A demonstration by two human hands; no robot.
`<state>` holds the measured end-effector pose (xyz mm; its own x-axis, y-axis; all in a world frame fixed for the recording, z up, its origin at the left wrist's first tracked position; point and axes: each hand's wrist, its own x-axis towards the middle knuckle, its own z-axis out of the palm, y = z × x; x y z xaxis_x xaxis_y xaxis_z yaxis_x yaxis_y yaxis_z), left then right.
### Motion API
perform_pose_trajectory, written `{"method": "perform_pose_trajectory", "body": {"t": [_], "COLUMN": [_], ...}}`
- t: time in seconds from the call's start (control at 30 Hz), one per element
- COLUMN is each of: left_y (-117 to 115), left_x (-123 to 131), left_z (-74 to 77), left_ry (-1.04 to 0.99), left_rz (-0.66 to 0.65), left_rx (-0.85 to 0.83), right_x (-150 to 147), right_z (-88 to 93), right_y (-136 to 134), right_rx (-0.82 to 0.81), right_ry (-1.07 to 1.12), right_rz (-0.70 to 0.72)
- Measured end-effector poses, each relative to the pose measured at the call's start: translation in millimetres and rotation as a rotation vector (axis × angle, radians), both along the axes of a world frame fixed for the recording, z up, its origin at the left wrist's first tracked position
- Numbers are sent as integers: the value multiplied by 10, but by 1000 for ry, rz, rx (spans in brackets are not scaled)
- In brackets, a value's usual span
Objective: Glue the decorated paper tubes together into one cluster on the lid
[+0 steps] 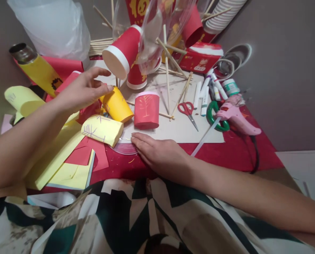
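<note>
My left hand (90,86) reaches over the left side of the table with thumb and fingers apart. Its thumb tip is at the upper end of an orange-yellow paper-covered cup (118,104); I cannot tell whether they touch. My right hand (159,153) rests flat by the front edge, fingers stretched out over the rim of a clear plastic lid (124,150). A pale yellow paper roll with purple drawn lines (100,129) lies tilted at that lid. Just beyond my right fingers stands a red paper-covered cup (147,111) with a plant-like drawing.
Red-handled scissors (188,112), several markers (205,88) and a pink glue gun (239,118) are on the right. A stick structure with red cups (124,49) rises at the back. Coloured paper (59,151) and a yellow-wrapped bottle (38,68) lie left.
</note>
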<state>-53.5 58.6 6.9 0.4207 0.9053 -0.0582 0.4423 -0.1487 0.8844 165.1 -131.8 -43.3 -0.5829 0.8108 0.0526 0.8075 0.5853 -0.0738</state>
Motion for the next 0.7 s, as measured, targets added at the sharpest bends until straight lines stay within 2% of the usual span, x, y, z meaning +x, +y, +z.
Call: {"method": "perform_pose_trajectory", "body": {"t": [0.13,0.33,0.53,0.7], "left_y": [-43,-20,58,43], "left_x": [60,65,8,-28], "left_z": [33,9,-122,-147], "left_ry": [-84,-106,-23,8], "left_rz": [-5,-10,-168,-225], "left_rx": [-153,-232,-146,-64], "right_x": [-62,-146,-203,-256], "right_z": [65,152,256,255], "right_y": [71,142,191,219], "right_rx": [-82,-130,-86,-53], "right_ry": [-108,-203,-147,-132], "right_rz": [-5,-11,25,-13]}}
